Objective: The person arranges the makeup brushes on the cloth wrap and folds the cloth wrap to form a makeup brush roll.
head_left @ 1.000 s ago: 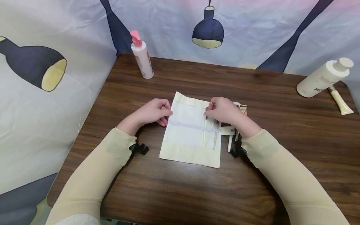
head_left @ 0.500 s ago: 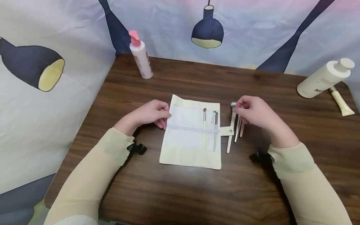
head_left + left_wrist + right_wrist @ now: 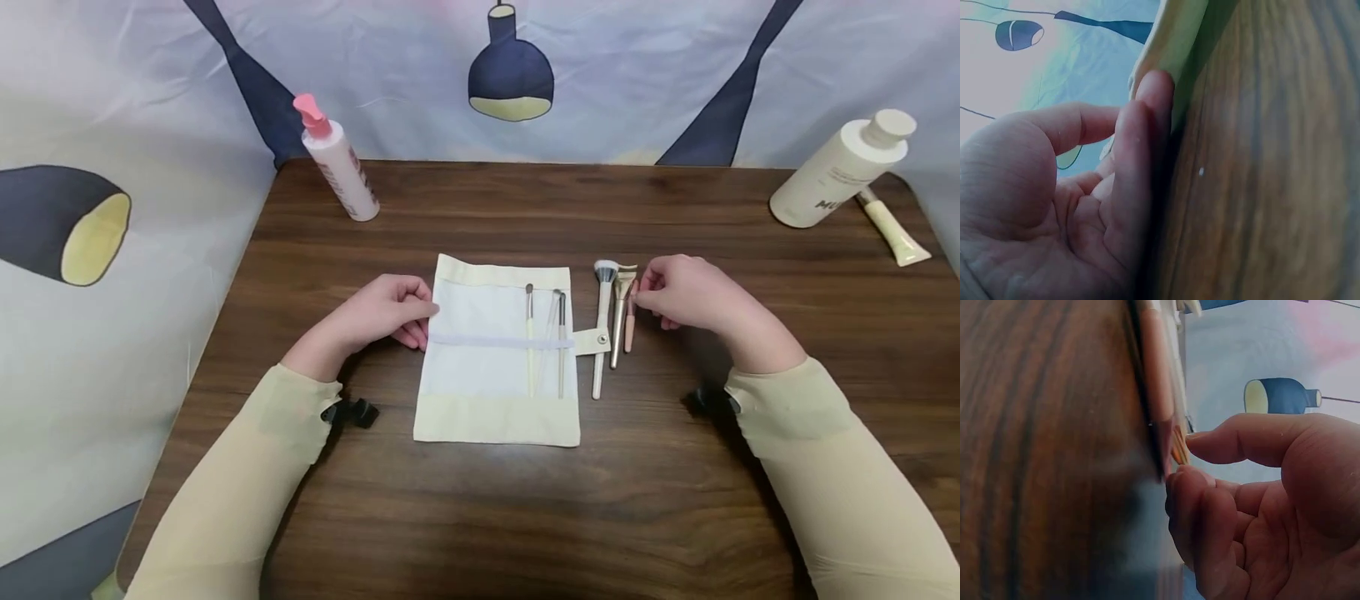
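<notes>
A cream and white fabric makeup brush roll [image 3: 472, 367] lies unrolled on the table. My left hand [image 3: 390, 312] pinches its left edge between thumb and forefinger; the left wrist view shows that edge [image 3: 1169, 47] at the fingertips. Three slim makeup brushes [image 3: 530, 342] are tucked under the roll's elastic band [image 3: 480, 340] on its right side. Beside the snap tab [image 3: 592, 341] lie a large white-handled brush [image 3: 602, 333], a gold brush [image 3: 618, 325] and a short pink brush [image 3: 629, 329]. My right hand [image 3: 686, 287] has its fingertips at the pink brush's upper end, thumb and forefinger apart.
A pink-topped pump bottle [image 3: 341, 171] stands at the back left of the dark wooden table [image 3: 480, 517]. At the back right are a large white bottle [image 3: 840, 175] and a small cream tube [image 3: 892, 229]. A printed cloth [image 3: 405, 75] hangs behind.
My right hand left the brush in the roll and moved right to the loose brushes, then to the pink one's upper end. The left hand kept its hold. The head view shifted.
</notes>
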Motion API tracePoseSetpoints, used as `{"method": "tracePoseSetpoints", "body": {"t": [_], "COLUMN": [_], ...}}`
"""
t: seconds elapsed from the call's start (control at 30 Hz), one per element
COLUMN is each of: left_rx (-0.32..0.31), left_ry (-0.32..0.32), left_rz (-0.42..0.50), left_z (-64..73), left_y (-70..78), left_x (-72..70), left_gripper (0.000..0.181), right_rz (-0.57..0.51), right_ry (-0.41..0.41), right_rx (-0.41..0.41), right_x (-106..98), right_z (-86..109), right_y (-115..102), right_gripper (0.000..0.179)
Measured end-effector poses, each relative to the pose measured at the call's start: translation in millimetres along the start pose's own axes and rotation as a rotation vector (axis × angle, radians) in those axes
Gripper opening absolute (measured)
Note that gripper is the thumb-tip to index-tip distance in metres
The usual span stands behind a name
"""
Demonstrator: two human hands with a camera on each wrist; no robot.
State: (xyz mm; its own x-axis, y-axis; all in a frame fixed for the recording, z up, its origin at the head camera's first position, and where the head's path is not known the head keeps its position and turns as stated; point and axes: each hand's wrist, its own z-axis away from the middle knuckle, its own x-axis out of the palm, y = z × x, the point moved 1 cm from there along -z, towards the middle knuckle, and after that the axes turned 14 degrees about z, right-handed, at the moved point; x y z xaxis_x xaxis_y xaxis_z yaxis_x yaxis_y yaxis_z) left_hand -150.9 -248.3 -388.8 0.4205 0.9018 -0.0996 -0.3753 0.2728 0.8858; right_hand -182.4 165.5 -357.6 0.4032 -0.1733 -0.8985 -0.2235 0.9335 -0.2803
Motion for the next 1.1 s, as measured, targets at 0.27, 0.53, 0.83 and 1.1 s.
{"method": "tracePoseSetpoints", "body": {"t": [0.27, 0.53, 0.83, 1.1], "left_rx": [0.043, 0.069, 0.056, 0.086], "left_ry": [0.071, 0.04, 0.045, 0.019], "left_rz": [0.035, 0.08, 0.095, 0.086], "left_z": [-1.5, -4.0, 1.0, 0.7], "left_y": [-2.0, -6.5, -4.9, -0.9], "left_x": [4.7, 5.8, 5.2, 5.1], "left_gripper": [0.018, 0.015, 0.014, 0.015], "right_rz": [0.105, 0.152, -0.054, -0.309], "right_ry": [0.019, 0.0, 0.006, 0.055], "right_rx": [0.017, 0.037, 0.026, 0.009], "right_x": [3.8, 8.3, -2.1, -6.0], "right_z": [-5.4, -3.6, -6.8, -6.2], "right_y": [-5.3, -5.1, 9.6, 15.6], "right_gripper": [0.022, 0.02, 0.019, 0.022]}}
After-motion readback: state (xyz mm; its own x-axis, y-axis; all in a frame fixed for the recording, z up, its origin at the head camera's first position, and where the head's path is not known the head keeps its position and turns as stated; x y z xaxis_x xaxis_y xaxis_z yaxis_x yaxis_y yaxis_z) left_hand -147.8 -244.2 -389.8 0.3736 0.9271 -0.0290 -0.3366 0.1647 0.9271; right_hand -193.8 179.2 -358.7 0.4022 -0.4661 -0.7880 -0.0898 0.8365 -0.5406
